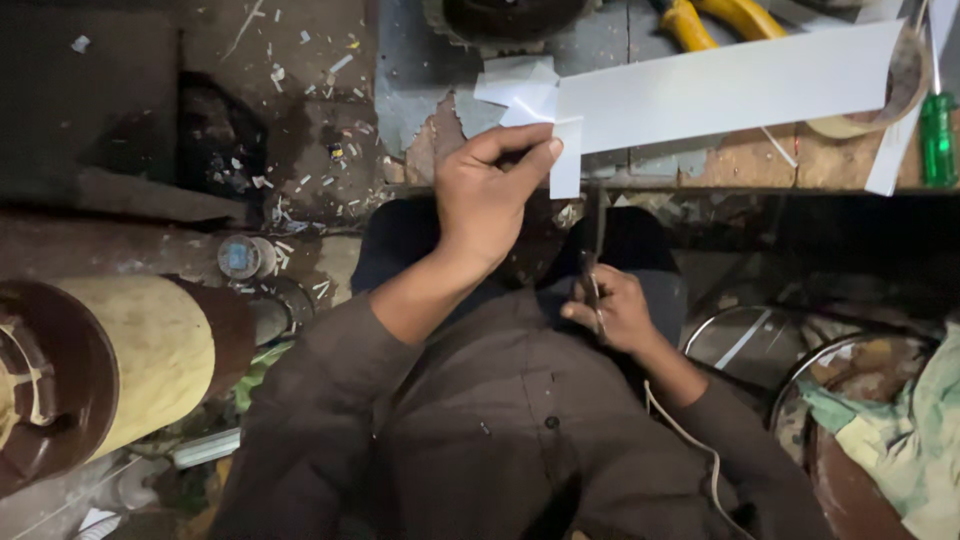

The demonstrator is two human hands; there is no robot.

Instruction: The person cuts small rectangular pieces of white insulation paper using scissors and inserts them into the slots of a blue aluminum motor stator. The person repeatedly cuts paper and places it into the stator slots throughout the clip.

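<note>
While left hand (490, 195) pinches (thin) white sheet (720, 85), scissors (594, 255) upright

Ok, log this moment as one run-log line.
left hand: pinching white sheet end | right hand: gripping scissors, blades up near sheet | bench: yellow-handled pliers, green screwdriver

Left hand (487, 195) pinching white sheet (720, 85), right hand (612, 310) gripping scissors (594, 255)

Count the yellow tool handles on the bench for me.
2: two yellow handles lie side by side at the bench's far edge, above the white sheet. Their upper ends are cut off by the frame.
</note>
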